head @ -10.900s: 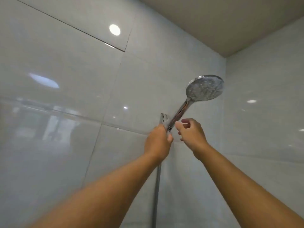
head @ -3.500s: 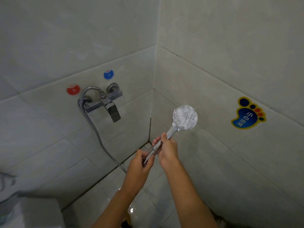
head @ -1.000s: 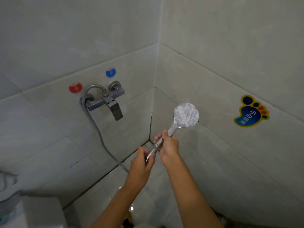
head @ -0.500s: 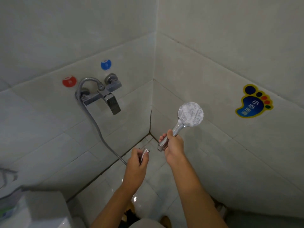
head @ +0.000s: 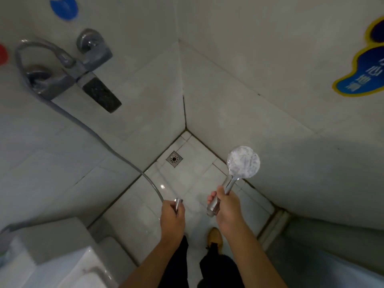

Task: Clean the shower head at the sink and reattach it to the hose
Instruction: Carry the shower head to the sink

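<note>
The shower head is now coming away from the hose; the right hand is gripping its handle while the left hand is pinching the freed hose end, well apart. Unscrewing looks finished, so it is probably heading for the sink next

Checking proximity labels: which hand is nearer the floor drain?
Left. The left hand, gripping the hose end, sits almost straight below the floor drain in the picture. The right hand, holding the shower head, is further off, down and right.
</note>
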`<state>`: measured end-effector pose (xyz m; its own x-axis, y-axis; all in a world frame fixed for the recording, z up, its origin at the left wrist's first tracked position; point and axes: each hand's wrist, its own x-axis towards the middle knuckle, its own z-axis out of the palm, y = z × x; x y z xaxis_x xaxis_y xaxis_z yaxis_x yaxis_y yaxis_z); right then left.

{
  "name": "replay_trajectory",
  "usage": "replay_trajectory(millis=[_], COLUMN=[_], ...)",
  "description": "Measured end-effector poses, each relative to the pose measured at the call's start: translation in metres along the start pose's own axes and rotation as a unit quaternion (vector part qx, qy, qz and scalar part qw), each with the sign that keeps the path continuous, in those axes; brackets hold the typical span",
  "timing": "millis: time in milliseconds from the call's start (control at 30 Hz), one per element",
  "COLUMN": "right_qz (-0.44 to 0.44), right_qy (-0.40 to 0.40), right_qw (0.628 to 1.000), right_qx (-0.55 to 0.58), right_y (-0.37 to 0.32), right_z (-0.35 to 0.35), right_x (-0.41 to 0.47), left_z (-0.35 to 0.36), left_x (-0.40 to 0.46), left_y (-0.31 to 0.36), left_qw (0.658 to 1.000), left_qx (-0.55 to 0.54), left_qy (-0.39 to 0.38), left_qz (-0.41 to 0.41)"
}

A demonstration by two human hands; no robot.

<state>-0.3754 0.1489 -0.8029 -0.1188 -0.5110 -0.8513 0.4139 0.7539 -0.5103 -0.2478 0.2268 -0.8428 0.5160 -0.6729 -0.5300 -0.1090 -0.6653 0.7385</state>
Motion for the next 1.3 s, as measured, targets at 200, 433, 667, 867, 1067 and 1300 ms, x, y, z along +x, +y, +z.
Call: replay_trajectory(millis=[200, 433, 667, 867, 1067, 1300], right_qz=[0.041, 0.043, 0.082, 0.111, 0.144, 0.14], right_qy=[0.022, -0.007, -0.019, -0.012, -0.001, -0.009], right_qw=[0.998, 0.974, 0.954, 0.956, 0.964, 0.956], right_qx=[-0.05, -0.224, -0.289, -0.271, -0.226, -0.259], right_y=[0.05, 0.111, 0.193, 0.261, 0.308, 0.333], right_z=[-0.033, -0.069, -0.109, -0.127, -0.13, -0.141], right_x=[0.061, 0.147, 0.268, 0.366, 0.452, 0.533], left_z=[0.047, 0.106, 0.164, 0.21, 0.251, 0.295], left_x=[0.054, 0.118, 0.19, 0.252, 0.313, 0.368], left_y=[-0.073, -0.148, -0.246, -0.335, -0.416, -0.483], left_qw=[0.995, 0.972, 0.959, 0.95, 0.944, 0.91], left_qx=[0.095, 0.224, 0.266, 0.282, 0.269, 0.344], left_qy=[-0.029, -0.072, -0.09, -0.131, -0.19, -0.227], left_qz=[-0.012, -0.022, -0.037, -0.003, 0.014, 0.043])
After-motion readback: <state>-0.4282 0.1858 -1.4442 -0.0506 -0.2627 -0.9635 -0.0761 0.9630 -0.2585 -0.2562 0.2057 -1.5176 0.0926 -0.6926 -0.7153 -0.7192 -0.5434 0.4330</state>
